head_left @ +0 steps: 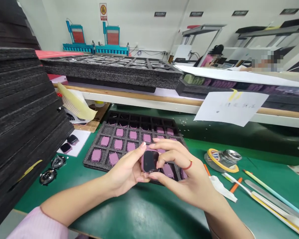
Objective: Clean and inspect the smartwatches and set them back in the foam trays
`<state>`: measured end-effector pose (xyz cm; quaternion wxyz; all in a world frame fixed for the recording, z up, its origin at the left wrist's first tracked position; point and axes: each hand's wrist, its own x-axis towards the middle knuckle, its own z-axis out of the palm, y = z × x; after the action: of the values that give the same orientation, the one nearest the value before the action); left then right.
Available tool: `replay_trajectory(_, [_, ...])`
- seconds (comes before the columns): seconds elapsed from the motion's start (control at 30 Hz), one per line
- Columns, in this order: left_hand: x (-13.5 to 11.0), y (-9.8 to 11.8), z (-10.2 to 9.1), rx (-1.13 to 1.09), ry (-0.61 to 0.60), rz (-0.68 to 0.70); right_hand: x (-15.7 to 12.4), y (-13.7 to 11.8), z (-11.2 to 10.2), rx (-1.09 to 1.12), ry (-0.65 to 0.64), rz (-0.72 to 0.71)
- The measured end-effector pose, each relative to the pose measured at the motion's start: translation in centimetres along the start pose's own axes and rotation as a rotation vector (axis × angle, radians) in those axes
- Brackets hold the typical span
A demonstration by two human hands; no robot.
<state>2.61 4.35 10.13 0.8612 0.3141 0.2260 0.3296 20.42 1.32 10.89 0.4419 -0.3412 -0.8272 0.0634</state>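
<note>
A smartwatch case (149,161) with a dark glossy screen and a purple rim is held between my two hands, above the front edge of a foam tray. My left hand (129,169) grips its left side, thumb along the upper edge and fingers underneath. My right hand (181,169) has its fingers closed on the right side, the thumb at the lower corner. The black foam tray (103,132) behind them has rows of compartments with purple watch cases (118,144) in them. Part of the tray is hidden behind my right hand.
Tall black foam sheets (20,116) are stacked at the left, near loose watch parts (48,176). At the right lie a metal-topped jar (230,156), a toothbrush (235,181) and a metal strip (264,191). A shelf (139,99) with foam trays spans the back; people sit beyond.
</note>
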Motion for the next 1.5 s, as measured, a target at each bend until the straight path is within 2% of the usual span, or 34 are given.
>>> replay_trajectory(0.13, [0.0, -0.1, 0.1, -0.011, -0.015, 0.027, 0.4, 0.2, 0.6, -0.013, 0.093, -0.026])
replay_trajectory(0.23, [-0.2, -0.2, 0.3, -0.023, 0.002, -0.03, 0.6, 0.2, 0.5, -0.021, 0.162, -0.027])
replay_trajectory(0.4, [-0.4, 0.0, 0.6, -0.047, -0.039, -0.052, 0.5, 0.0, 0.0, 0.003, 0.021, -0.065])
replay_trajectory(0.57, [-0.2, -0.2, 0.4, -0.077, -0.025, -0.029, 0.4, -0.5, 0.3, -0.031, 0.088, -0.066])
replay_trajectory(0.67, [-0.2, -0.3, 0.3, -0.065, -0.028, -0.046, 0.5, -0.3, 0.5, 0.027, 0.235, 0.028])
replay_trajectory(0.83, [-0.4, 0.0, 0.5, -0.039, -0.05, -0.073, 0.5, 0.7, -0.2, 0.294, 0.732, 0.174])
replay_trajectory(0.9, [-0.6, 0.1, 0.5, -0.042, -0.055, -0.064, 0.5, 1.0, -0.6, 0.363, 0.82, 0.24])
replay_trajectory(0.97, [-0.7, 0.1, 0.5, -0.035, -0.062, -0.052, 0.5, 1.1, -0.8, 0.371, 0.846, 0.284])
replay_trajectory(1.1, [-0.7, 0.0, 0.3, -0.029, -0.075, -0.034, 0.2, 0.9, -0.9, 0.324, 0.738, 0.262])
replay_trajectory(1.2, [-0.6, 0.0, 0.3, -0.022, -0.076, -0.035, -0.3, 0.6, -1.0, 0.152, 0.641, 0.186])
replay_trajectory(1.4, [-0.9, 0.2, 0.6, -0.008, -0.09, -0.035, -1.6, -0.2, -1.6, -0.104, 0.231, -0.106])
replay_trajectory(1.5, [-1.0, 0.4, 0.8, 0.002, -0.066, -0.048, -2.3, -0.8, -1.7, -0.094, 0.107, -0.152])
